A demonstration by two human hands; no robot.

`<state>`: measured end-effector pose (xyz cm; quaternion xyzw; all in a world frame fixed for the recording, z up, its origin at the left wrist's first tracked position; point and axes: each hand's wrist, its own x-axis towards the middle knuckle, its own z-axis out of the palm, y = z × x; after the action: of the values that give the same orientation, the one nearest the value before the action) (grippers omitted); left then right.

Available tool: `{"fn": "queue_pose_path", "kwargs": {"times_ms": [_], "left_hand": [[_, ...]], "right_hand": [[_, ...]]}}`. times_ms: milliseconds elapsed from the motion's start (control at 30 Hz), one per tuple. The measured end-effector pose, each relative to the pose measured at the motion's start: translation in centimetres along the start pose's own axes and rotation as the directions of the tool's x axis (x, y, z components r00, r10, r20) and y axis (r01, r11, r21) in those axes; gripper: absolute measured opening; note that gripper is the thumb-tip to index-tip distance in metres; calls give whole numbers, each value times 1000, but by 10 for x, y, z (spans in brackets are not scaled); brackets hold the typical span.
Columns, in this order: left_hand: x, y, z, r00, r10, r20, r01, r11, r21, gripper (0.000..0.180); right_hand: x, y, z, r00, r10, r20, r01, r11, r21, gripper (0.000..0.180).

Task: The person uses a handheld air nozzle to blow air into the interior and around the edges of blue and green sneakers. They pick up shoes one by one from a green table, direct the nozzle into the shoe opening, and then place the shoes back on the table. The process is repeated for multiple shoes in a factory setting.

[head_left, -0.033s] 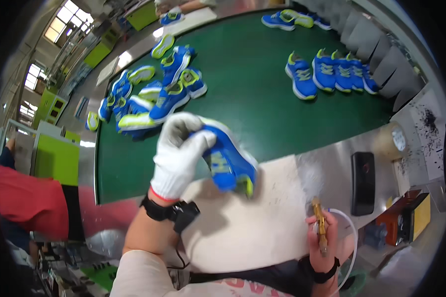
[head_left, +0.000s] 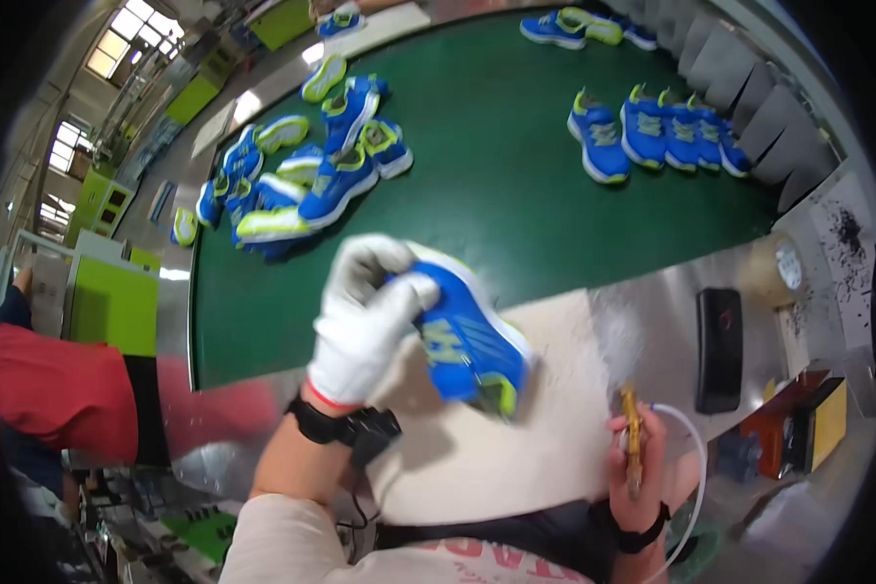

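My left hand [head_left: 360, 316], in a white glove, is closed round one end of a blue sports shoe [head_left: 467, 336]. The shoe has a white and lime-green sole and lime trim. It is held tilted above a pale board [head_left: 496, 477], its opening end pointing toward me and to the right. In my bare right hand [head_left: 639, 453] is a slim brass-coloured hand tool [head_left: 633, 443], fingers wrapped around it. A white hose [head_left: 696, 438] curves away from the tool. Its tip points away from me, beside the board's right edge.
A green work surface [head_left: 487, 195] lies beyond the board. Blue shoes are piled [head_left: 311, 185] at its left, and several stand in a row [head_left: 657, 131] at the right. A black case [head_left: 718, 350] and a tape roll [head_left: 774, 271] sit at right. A person in red [head_left: 63, 389] is at left.
My left hand has brought the shoe a little to the right and nearer to me. My right hand keeps its grip on the brass tool. The whole view has shifted slightly.
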<state>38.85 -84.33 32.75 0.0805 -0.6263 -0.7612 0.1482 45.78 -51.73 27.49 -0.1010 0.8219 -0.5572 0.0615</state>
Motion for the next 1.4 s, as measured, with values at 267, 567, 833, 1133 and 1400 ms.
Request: {"fn": "queue_pose_path", "kwargs": {"times_ms": [267, 567, 833, 1133, 1400], "left_hand": [[-71, -13, 16, 877, 100, 471, -209, 960, 184, 61], [-30, -15, 52, 667, 127, 734, -167, 986, -19, 54], [-15, -42, 48, 799, -66, 598, 150, 984, -92, 61], [-12, -83, 10, 879, -187, 439, 343, 887, -308, 65], [-55, -62, 6, 940, -341, 8, 334, 916, -222, 59]], "right_hand": [[-41, -57, 16, 914, -365, 176, 98, 622, 777, 80], [-15, -42, 11, 880, -469, 70, 359, 755, 548, 82], [-1, -12, 15, 908, -412, 80, 310, 788, 532, 81], [-31, 13, 41, 953, -150, 262, -163, 474, 865, 90], [-43, 5, 33, 954, 109, 281, -301, 332, 894, 82]]}}
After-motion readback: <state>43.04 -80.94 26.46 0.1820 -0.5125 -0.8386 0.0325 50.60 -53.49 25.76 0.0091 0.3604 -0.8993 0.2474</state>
